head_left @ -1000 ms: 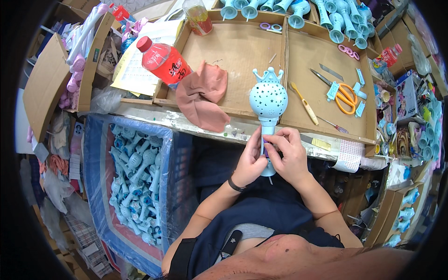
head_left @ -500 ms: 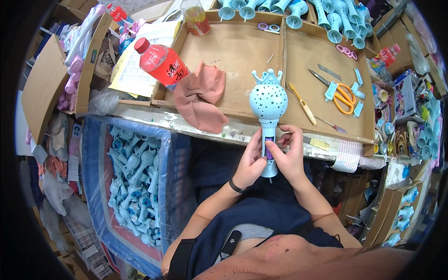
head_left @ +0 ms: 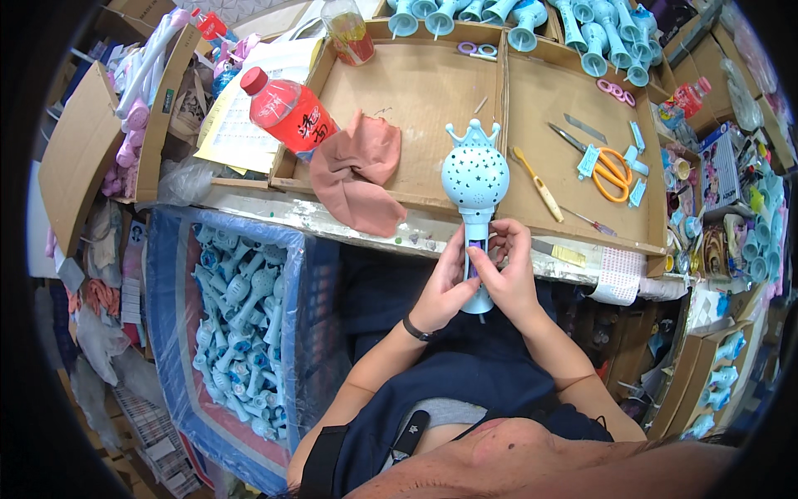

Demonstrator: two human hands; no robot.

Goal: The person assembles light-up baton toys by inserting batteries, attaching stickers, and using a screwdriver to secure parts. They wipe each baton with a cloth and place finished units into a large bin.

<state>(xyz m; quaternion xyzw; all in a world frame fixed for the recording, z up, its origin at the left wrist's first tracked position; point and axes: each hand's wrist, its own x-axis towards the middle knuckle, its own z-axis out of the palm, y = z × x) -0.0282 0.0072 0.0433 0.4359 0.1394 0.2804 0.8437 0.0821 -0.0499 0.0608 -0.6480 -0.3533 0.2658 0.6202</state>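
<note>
A light blue toy wand [head_left: 475, 176] stands upright before me, its round head pierced with star-shaped holes and topped by a crown. Both my hands close around its handle just past the table's near edge. My left hand [head_left: 445, 293] wraps the handle from the left. My right hand [head_left: 513, 279] grips it from the right, with the thumb pressed on the handle's front. A purple part shows in an opening in the handle, partly covered by that thumb. The wand's flared lower end shows below the hands.
Cardboard trays [head_left: 424, 198] hold orange-handled scissors [head_left: 611, 173], a yellow-handled tool [head_left: 544, 193] and a screwdriver [head_left: 592, 222]. A pink cloth [head_left: 357, 170] and a red-labelled bottle [head_left: 291, 112] lie left. A blue-edged bin [head_left: 295, 333] holds many light blue parts. More wands [head_left: 524, 33] line the back.
The wand has shifted slightly up and left. My right thumb has moved up the handle, covering more of the purple part, and the right fingers have curled further behind it.
</note>
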